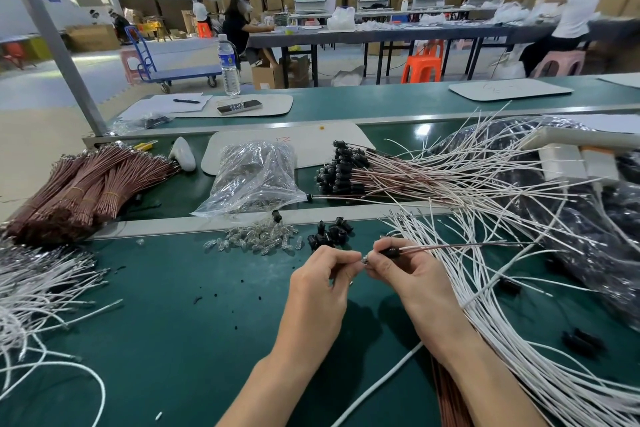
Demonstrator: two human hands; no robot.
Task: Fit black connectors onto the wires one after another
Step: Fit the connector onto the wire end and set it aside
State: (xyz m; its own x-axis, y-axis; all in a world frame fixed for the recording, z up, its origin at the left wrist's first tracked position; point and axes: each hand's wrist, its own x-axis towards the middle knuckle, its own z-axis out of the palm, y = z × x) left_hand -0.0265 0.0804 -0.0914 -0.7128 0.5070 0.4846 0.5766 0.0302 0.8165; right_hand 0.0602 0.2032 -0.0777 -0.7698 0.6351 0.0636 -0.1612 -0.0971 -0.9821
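Observation:
My right hand [398,270] pinches a black connector [390,252] that sits on a brown and white wire pair [460,246] running off to the right. My left hand [325,270] pinches a small clear piece [364,258] at the connector's front end, fingertips of both hands almost touching. A small pile of loose black connectors [330,234] lies just beyond my hands on the green mat [173,322]. Small clear bulbs [256,239] are scattered to its left.
Finished wires with black connectors [343,170] are stacked behind. A plastic bag of bulbs [252,177] lies beside them. Brown wire bundles [86,187] sit at far left, white wires [38,284] at left and a big fan of white wires [519,340] at right.

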